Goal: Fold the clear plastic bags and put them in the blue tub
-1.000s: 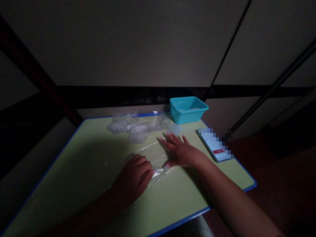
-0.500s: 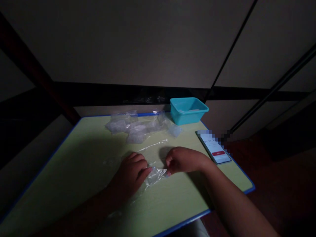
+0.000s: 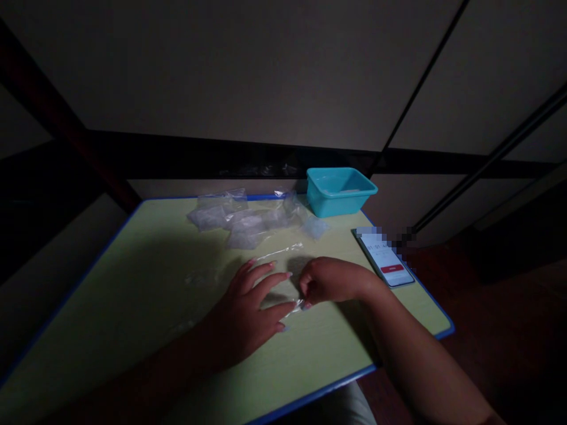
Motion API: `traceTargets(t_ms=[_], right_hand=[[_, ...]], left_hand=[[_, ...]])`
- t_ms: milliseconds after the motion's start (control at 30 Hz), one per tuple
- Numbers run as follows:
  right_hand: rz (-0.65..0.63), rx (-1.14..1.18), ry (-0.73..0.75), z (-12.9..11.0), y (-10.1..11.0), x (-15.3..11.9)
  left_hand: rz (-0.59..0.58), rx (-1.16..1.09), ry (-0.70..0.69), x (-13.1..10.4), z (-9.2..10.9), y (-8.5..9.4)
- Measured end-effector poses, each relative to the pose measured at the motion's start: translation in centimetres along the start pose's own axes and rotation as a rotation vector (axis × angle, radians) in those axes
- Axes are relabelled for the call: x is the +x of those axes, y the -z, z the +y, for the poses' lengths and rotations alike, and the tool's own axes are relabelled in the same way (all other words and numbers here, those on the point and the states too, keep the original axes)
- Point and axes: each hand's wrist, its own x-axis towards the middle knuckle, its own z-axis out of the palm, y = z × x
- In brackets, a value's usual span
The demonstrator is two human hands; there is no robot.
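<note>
A clear plastic bag (image 3: pixel 280 252) lies flat on the table, its shiny edges catching the light. My left hand (image 3: pixel 254 307) is over it with the fingers spread; whether the fingertips press on the film I cannot tell. At the bag's near right edge, my right hand (image 3: pixel 325 282) pinches the plastic between thumb and finger, with the other fingers curled. Part of the bag is hidden under my left hand. Beyond the hands lies a loose group of several clear bags (image 3: pixel 245 227) with whitish contents.
A turquoise plastic basin (image 3: pixel 339 203) stands at the back right corner, something pale inside. A phone (image 3: pixel 385 260) showing a timer lies along the right edge. The pale green table (image 3: pixel 146 260) has a blue rim, and dark panels rise behind it.
My left hand has opened from a pinch on the plastic, and its fingers have spread toward the right. My right hand keeps its pinch in nearly the same place.
</note>
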Motion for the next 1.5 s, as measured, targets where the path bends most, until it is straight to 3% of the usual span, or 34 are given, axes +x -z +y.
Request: traceTargets(t_ms=[133, 467, 733, 833, 933, 1000, 1067, 1200, 1300, 1500], right_hand=[[-0.007, 0.026, -0.028, -0.3, 0.3, -0.1], [-0.053, 0.039, -0.004, 0.1, 0.1, -0.1], [-0.101, -0.039, -0.002, -0.1, -0.1, -0.4], [-0.003, -0.071, 0.021, -0.5, 0.3, -1.0], [0.245, -0.102, 0.009, -1.9, 0.3, -2.2], [0.438, -0.167, -0.020, -3.4, -0.7, -3.4], [0.528, -0.222, -0.036, -4.7, -2.7, -4.7], [0.462, -0.214, 0.039, -5.9, -7.9, -6.2], [0.441, -0.190, -0.021, -5.7, -10.5, -6.3], [0.431, -0.212, -0.194, -4.8, -10.6, -5.7]], left_hand=[[-0.077, -0.045, 0.063, 0.1, -0.3, -0.4], [-0.119, -0.096, 0.131, -0.1, -0.7, -0.8], [-0.231, 0.002, 0.122, -0.5, -1.5, -1.7], [-0.210, 0.046, 0.115, -0.3, -1.4, -1.4], [-0.141, 0.083, 0.150, 0.1, -1.0, -0.4], [-0.101, 0.105, 0.190, 0.2, -0.7, 0.2], [-0.106, 0.127, 0.195, 0.2, -0.7, 0.4], [-0.178, 0.173, 0.154, -0.4, -0.9, -0.4], [-0.216, 0.193, 0.155, -0.7, -1.0, -1.2], [-0.268, 0.173, 0.127, -0.6, -1.1, -1.6]])
